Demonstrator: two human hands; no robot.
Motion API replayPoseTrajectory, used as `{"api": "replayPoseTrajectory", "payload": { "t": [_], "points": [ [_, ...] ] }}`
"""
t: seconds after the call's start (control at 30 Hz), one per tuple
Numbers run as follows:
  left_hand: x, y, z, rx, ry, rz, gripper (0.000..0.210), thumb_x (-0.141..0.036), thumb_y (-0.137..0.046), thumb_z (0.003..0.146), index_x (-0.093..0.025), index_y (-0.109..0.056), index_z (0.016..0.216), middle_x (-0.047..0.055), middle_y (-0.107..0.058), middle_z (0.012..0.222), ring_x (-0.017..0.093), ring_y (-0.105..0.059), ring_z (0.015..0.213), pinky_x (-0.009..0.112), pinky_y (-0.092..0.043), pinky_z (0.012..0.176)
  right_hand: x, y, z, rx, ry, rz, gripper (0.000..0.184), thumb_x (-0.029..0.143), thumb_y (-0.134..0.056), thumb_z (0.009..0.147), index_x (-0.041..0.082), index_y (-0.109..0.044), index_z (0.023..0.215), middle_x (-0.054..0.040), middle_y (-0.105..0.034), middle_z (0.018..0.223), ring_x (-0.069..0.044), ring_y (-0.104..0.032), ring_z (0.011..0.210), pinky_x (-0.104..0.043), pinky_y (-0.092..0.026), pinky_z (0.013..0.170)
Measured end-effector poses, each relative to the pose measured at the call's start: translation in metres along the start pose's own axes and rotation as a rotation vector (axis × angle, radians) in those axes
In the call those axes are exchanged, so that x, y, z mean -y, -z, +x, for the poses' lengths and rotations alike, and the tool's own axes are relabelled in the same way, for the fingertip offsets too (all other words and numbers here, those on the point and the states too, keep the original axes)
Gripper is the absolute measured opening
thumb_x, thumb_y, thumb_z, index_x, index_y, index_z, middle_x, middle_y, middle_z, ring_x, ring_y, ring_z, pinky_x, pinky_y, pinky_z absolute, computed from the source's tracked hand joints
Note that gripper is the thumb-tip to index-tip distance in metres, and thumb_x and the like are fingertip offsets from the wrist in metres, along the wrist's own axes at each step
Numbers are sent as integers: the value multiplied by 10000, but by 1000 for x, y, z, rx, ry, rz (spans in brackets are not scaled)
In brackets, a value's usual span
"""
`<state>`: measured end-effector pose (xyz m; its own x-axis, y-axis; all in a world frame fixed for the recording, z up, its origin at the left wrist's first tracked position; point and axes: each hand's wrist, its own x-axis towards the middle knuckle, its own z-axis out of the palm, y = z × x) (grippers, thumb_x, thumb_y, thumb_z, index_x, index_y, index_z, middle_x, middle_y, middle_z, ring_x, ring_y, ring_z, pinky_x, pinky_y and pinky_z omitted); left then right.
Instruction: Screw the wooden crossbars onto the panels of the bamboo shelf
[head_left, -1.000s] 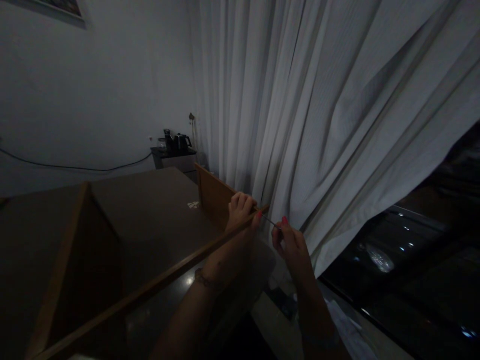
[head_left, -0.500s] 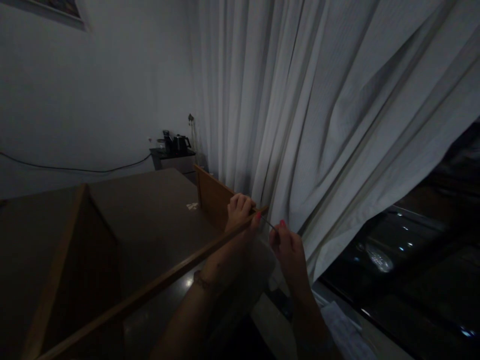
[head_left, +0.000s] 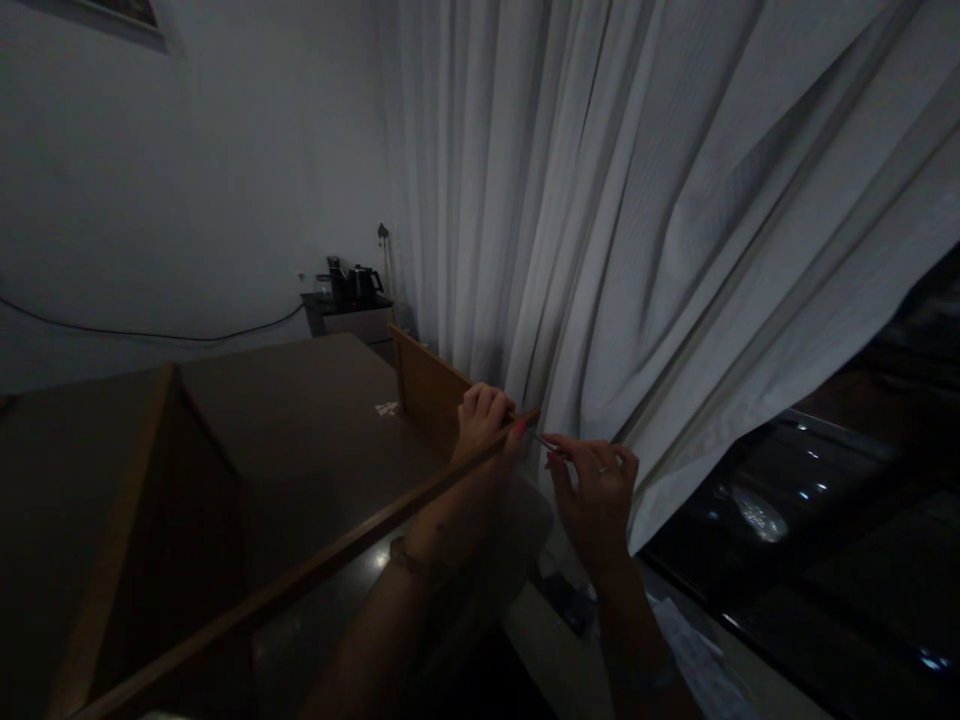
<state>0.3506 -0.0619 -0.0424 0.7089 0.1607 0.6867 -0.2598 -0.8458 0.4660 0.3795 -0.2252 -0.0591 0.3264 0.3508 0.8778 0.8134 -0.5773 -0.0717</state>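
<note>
A brown wooden frame of upright panels stands on the dark table. At its far right corner, my left hand (head_left: 484, 415) is closed around where the long board (head_left: 360, 540) meets the end panel (head_left: 429, 372). Its fingers lie over the top, with the thumb on the near side. Just right of that corner, my right hand (head_left: 596, 490) pinches a thin metal rod (head_left: 541, 440), perhaps a hex key, between thumb and forefinger. The rod's tip points at the outer face of the board by my left thumb. Whether it sits in a screw cannot be made out.
Another wooden panel (head_left: 169, 520) stands on the left of the table (head_left: 300, 400). Small pale pieces (head_left: 387, 409) lie near the end panel. White curtains (head_left: 525, 200) hang close on the right, beside a dark window (head_left: 825, 520). A black kettle (head_left: 362, 284) stands on a cabinet behind.
My right hand has turned at the wrist and risen slightly, its fingers now reaching over to the right. The rod stays in its pinch. My left hand keeps its hold on the corner.
</note>
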Motion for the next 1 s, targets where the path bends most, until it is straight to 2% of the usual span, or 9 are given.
{"api": "replayPoseTrajectory", "payload": {
  "t": [0.2,0.3,0.47,0.67,0.83,1.0],
  "points": [
    [-1,1,-1,-11,-17,-27,80,-260,-385,891,-214,-451,891,76,-511,994,260,-402,1099,440,-384,964,-5,4,-3,-40,46,-167,275,239,-498,965,278,-609,1214,-64,-672,1173,-228,-549,979,-415,-311,908],
    [-1,1,-2,-23,-20,-13,96,-274,-374,898,-214,-448,884,82,-512,993,265,-403,1103,436,-387,950,-8,4,-2,-42,102,-131,302,208,-530,954,269,-589,1244,-50,-694,1137,-219,-559,977,-401,-353,919],
    [-2,1,-1,-5,2,19,73,-264,-386,890,-221,-443,876,79,-518,988,268,-409,1107,431,-386,948,-15,0,1,-82,167,50,349,151,-523,943,259,-569,1272,-52,-710,1090,-192,-632,1013,-361,-461,935],
    [-3,2,-2,-1,13,1,66,-260,-391,892,-221,-445,891,80,-519,1014,265,-401,1125,437,-381,962,-22,-3,-2,-115,150,158,406,193,-567,939,278,-495,1330,-43,-709,1162,-179,-686,1040,-325,-568,860],
    [1,1,-3,-12,-27,-15,110,-286,-371,912,-214,-454,919,87,-522,1038,264,-396,1140,438,-379,961,-27,4,5,-96,207,146,390,203,-611,921,267,-528,1296,-49,-688,1214,-168,-672,1078,-313,-562,906],
    [5,-3,-3,-15,-33,-2,124,-304,-378,909,-217,-462,936,85,-522,1066,259,-393,1141,432,-381,961,-32,6,11,-103,224,142,322,252,-636,907,259,-595,1226,-65,-701,1159,-193,-665,1049,-365,-550,906]
  ]
}}
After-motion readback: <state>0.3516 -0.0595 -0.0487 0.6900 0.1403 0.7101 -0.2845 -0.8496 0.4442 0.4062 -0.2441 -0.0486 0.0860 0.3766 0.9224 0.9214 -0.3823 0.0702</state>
